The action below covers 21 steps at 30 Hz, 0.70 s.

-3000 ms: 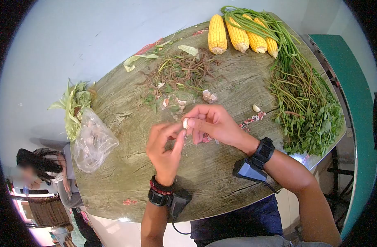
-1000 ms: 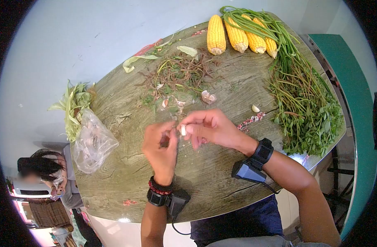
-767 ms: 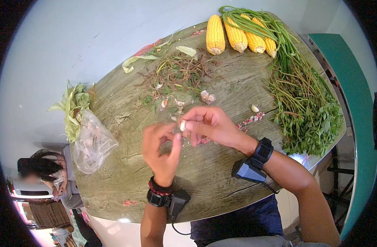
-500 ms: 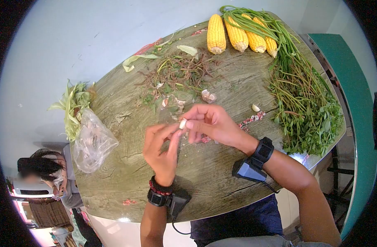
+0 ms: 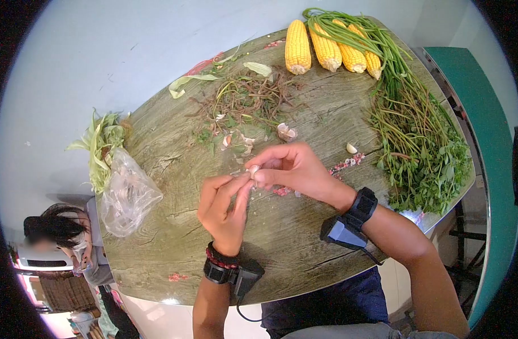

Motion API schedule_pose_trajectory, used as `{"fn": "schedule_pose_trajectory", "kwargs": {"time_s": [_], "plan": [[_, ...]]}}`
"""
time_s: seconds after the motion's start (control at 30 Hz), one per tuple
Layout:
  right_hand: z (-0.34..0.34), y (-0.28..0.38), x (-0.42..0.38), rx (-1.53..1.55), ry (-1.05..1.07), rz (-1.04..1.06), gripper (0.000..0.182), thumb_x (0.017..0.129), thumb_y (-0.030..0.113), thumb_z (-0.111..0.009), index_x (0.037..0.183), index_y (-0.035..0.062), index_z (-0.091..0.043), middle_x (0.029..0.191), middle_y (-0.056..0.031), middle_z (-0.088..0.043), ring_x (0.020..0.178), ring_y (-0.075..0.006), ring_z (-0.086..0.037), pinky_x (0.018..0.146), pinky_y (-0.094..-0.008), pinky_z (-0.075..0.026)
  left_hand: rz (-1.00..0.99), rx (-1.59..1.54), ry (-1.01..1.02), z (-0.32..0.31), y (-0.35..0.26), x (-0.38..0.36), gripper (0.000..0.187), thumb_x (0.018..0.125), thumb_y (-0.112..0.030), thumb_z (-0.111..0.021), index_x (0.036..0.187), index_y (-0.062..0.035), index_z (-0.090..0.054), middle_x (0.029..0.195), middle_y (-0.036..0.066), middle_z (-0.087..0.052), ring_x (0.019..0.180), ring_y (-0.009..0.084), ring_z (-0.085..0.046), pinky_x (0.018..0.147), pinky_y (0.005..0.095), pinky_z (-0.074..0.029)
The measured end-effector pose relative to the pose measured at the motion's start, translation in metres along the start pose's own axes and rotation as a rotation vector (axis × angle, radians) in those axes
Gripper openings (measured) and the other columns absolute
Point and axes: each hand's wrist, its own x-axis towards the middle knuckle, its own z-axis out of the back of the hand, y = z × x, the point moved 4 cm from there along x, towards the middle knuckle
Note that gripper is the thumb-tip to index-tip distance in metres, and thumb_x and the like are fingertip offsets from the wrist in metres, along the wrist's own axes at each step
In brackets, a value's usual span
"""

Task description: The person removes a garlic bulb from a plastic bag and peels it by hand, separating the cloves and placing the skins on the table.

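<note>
Both my hands meet above the middle of the wooden table point(image 5: 304, 237). My right hand point(image 5: 296, 169) pinches a small pale garlic clove point(image 5: 252, 169) between thumb and fingers. My left hand point(image 5: 225, 206) reaches up to the same clove, its thumb and forefinger touching the clove's skin. Each wrist carries a black strap with a small device. A peeled clove point(image 5: 352, 148) lies on the table to the right of my hands. Garlic skins and pieces point(image 5: 286, 132) lie just beyond them.
Several yellow corn cobs point(image 5: 327, 48) lie at the far edge beside long green beans point(image 5: 378, 39). Leafy greens point(image 5: 423, 141) fill the right side. Stem trimmings point(image 5: 247, 99) are heaped at the back, a clear plastic bag point(image 5: 126, 195) and corn husks point(image 5: 100, 144) at left. A person point(image 5: 61, 231) sits beyond the table's left edge.
My left thumb and fingers have kept working at the clove, pulling away and coming back to it. My right hand has held the clove in nearly the same spot.
</note>
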Motion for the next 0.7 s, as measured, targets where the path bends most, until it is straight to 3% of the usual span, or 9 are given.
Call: {"fn": "schedule_pose_trajectory", "kwargs": {"time_s": [0.17,0.33,0.7], "plan": [[0.0012,-0.0008,0.0015,0.028,-0.003,0.031,0.025,0.088,0.009,-0.068,0.111,-0.0013,-0.065,0.093,-0.0039,-0.069,0.08,-0.0071,-0.063,0.066,-0.02,-0.051,0.125,-0.072,-0.037,0.0007,-0.0034,-0.0001,0.022,0.07,0.008,-0.075,0.089,-0.0025,-0.071,0.087,0.009,-0.061,0.074,0.0159,-0.058,0.062,0.0247,-0.047],[0.0035,-0.0014,0.0018,0.033,-0.001,0.039,0.027,0.087,0.009,-0.07,0.111,-0.0018,-0.065,0.096,-0.0046,-0.069,0.081,-0.0079,-0.063,0.07,-0.0213,-0.051,0.082,-0.047,-0.032,-0.0004,-0.0017,-0.0008,0.022,0.071,0.01,-0.074,0.089,-0.0022,-0.07,0.086,0.008,-0.06,0.073,0.0157,-0.058,0.062,0.025,-0.047],[0.0031,0.0001,0.0006,0.009,-0.032,0.021,0.025,0.087,0.01,-0.07,0.109,0.0002,-0.067,0.093,-0.0026,-0.069,0.076,-0.0055,-0.061,0.062,-0.019,-0.05,-0.069,0.084,-0.003,0.0006,-0.0062,0.0014,0.03,0.067,0.01,-0.074,0.092,-0.0052,-0.072,0.084,0.007,-0.06,0.072,0.0193,-0.059,0.063,0.028,-0.048]]}}
